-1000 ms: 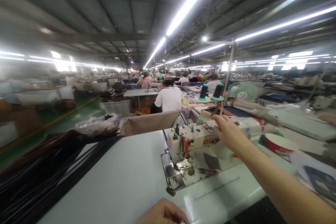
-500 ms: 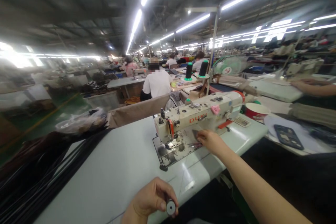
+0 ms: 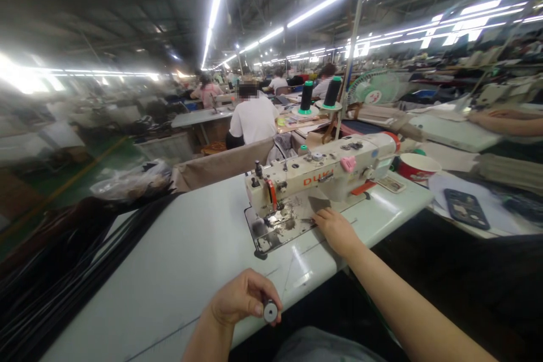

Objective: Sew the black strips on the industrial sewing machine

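Note:
My left hand [image 3: 246, 297] is in front of the table edge, its thumb and fingers closed around a metal bobbin [image 3: 270, 311] whose round end with a centre hole faces me. My right hand [image 3: 337, 231] rests on the bed of the white sewing machine [image 3: 316, 172], below its arm. The right fingers are closed over a small pointed tool [image 3: 307, 220]; only its dark tip shows, so its kind is unclear. A flat grey piece [image 3: 319, 202] lies just behind these fingers. To their left are the needle and presser foot area [image 3: 275, 218].
The pale tabletop [image 3: 190, 249] extends left to a pile of long black strips [image 3: 106, 260]. Two black thread cones [image 3: 306, 97] stand behind the machine. On the right are a red-and-white bowl [image 3: 419, 168], a phone-like dark case [image 3: 466, 208] and a green fan [image 3: 373, 90]. Co-workers sit beyond.
My right hand has moved slightly left and come down over the pointed tool, which lay more exposed before. The left hand still holds the bobbin. The view has tilted slightly.

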Demonstrator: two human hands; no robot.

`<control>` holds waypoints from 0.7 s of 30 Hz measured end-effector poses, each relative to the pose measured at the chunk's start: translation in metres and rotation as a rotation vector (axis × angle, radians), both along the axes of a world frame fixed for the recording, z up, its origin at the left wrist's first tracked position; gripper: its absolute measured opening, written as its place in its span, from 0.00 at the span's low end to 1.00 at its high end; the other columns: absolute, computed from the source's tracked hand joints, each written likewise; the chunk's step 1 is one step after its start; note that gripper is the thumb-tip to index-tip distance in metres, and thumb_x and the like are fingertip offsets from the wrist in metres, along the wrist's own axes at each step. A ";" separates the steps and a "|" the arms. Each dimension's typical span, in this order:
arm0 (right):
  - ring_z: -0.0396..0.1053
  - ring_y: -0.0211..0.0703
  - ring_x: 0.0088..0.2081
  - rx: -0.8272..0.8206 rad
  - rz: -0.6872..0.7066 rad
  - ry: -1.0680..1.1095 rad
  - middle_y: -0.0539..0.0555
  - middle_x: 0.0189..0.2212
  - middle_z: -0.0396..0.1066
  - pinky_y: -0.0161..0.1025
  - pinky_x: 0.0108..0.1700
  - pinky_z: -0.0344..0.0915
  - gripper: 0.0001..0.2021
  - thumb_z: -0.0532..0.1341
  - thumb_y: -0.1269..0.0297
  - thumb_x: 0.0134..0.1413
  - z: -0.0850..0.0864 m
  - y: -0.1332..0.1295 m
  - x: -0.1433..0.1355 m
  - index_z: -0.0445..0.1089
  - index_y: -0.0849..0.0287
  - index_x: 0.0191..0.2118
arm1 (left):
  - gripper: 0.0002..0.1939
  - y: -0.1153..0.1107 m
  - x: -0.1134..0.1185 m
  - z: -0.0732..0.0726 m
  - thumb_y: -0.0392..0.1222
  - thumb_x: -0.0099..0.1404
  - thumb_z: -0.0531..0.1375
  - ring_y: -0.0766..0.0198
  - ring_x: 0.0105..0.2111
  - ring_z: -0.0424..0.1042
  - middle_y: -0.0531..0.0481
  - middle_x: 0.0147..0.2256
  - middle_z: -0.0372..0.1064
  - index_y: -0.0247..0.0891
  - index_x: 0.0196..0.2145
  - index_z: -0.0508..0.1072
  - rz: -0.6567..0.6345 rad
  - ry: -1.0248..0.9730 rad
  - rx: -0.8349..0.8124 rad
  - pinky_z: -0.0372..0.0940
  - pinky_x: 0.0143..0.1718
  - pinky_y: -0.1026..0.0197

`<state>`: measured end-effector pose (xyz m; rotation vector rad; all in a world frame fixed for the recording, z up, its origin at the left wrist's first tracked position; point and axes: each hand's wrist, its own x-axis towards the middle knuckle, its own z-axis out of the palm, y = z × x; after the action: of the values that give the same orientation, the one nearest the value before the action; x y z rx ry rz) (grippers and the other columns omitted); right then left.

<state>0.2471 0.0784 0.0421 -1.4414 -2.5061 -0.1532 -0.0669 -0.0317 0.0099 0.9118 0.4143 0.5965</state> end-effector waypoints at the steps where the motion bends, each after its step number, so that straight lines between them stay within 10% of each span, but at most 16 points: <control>1: 0.70 0.51 0.44 0.013 -0.013 0.028 0.61 0.40 0.75 0.44 0.52 0.64 0.11 0.55 0.73 0.66 -0.001 -0.001 0.001 0.75 0.60 0.41 | 0.27 0.000 0.000 0.000 0.50 0.48 0.79 0.57 0.31 0.79 0.35 0.35 0.81 0.27 0.39 0.84 0.002 0.002 -0.002 0.71 0.34 0.63; 8: 0.73 0.45 0.36 -0.076 -0.109 0.504 0.54 0.35 0.75 0.38 0.41 0.67 0.14 0.46 0.62 0.73 0.037 -0.009 0.013 0.68 0.54 0.44 | 0.28 -0.002 0.000 -0.003 0.52 0.45 0.79 0.58 0.29 0.78 0.35 0.34 0.81 0.28 0.38 0.84 0.006 -0.008 -0.020 0.71 0.33 0.63; 15: 0.74 0.54 0.44 0.276 -0.400 0.298 0.62 0.44 0.77 0.42 0.42 0.64 0.16 0.51 0.54 0.72 0.118 0.013 0.016 0.70 0.59 0.48 | 0.27 0.000 0.003 -0.005 0.52 0.46 0.79 0.57 0.29 0.78 0.34 0.34 0.81 0.28 0.37 0.85 0.001 -0.008 -0.005 0.71 0.32 0.62; 21: 0.75 0.52 0.41 0.209 -0.502 0.095 0.61 0.44 0.78 0.40 0.37 0.60 0.11 0.56 0.59 0.70 0.135 0.030 0.003 0.73 0.57 0.45 | 0.28 -0.002 0.002 -0.006 0.53 0.46 0.79 0.57 0.28 0.78 0.34 0.34 0.81 0.29 0.38 0.85 0.017 -0.016 0.011 0.70 0.31 0.63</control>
<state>0.2502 0.1081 0.1772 -1.8988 -1.9411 -0.4107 -0.0650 -0.0338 0.0038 0.9139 0.4051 0.6218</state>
